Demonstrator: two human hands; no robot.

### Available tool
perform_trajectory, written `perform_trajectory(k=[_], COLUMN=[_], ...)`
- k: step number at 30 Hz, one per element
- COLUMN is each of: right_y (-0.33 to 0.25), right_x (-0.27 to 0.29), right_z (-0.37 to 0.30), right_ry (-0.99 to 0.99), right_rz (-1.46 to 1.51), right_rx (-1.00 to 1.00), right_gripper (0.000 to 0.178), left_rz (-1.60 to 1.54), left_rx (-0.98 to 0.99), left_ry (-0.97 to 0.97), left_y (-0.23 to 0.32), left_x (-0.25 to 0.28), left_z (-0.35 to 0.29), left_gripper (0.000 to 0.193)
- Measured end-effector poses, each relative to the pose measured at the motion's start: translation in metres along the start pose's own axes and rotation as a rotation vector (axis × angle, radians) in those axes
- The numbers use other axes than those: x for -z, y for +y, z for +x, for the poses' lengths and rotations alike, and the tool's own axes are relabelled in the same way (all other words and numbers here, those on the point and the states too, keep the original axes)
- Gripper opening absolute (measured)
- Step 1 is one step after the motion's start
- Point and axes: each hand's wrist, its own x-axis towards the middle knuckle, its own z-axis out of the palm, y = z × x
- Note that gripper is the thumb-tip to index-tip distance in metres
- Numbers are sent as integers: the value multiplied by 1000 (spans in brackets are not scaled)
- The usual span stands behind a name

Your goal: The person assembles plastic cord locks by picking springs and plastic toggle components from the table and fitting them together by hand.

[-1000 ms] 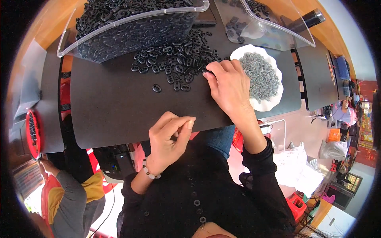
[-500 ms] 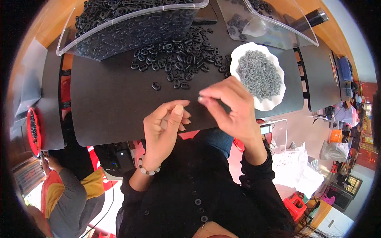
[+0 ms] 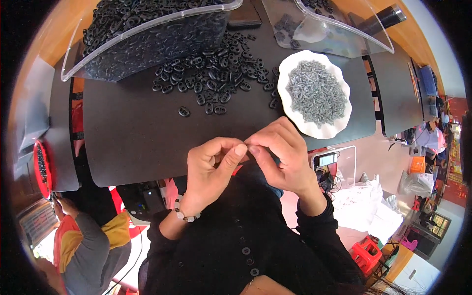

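Note:
My left hand (image 3: 209, 169) and my right hand (image 3: 285, 160) meet just over the table's front edge. Thumb and forefinger are pinched on each, and the tips touch. Whatever is between them is too small or hidden to make out. Beyond my hands lies a heap of small black oval cord-lock pieces (image 3: 209, 84) with holes in them, a single piece (image 3: 184, 111) lying apart at its near left. Right of the heap stands a white scalloped dish (image 3: 283, 91), filled with tiny grey, spring-like pieces (image 3: 317, 93).
On the dark table (image 3: 128, 137), a clear bin (image 3: 152, 51) of black pieces stands far left. Another clear bin (image 3: 339, 43) is far right, beside a black cylinder (image 3: 388, 18). A person (image 3: 91, 241) sits at left near a red plate (image 3: 47, 184). Red stools (image 3: 366, 253) stand lower right.
My right hand has come down and inward, and my left hand has moved right, so their fingertips now meet. The view has shifted slightly.

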Motion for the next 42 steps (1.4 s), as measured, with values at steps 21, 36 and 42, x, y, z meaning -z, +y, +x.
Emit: perform_trajectory(k=[21, 36, 42], right_y=[5, 18, 25], right_x=[26, 56, 59], right_z=[-30, -49, -54], right_ry=[160, 589, 650], right_rz=[586, 530, 489], right_rx=[-416, -507, -536], right_gripper=[17, 14, 14], left_rz=[15, 1139, 1140], left_rx=[-83, -695, -636], left_ry=[37, -4, -26], left_y=[-1, 15, 15], left_x=[-57, -84, -89], left_z=[9, 103, 105], left_gripper=[4, 24, 16])
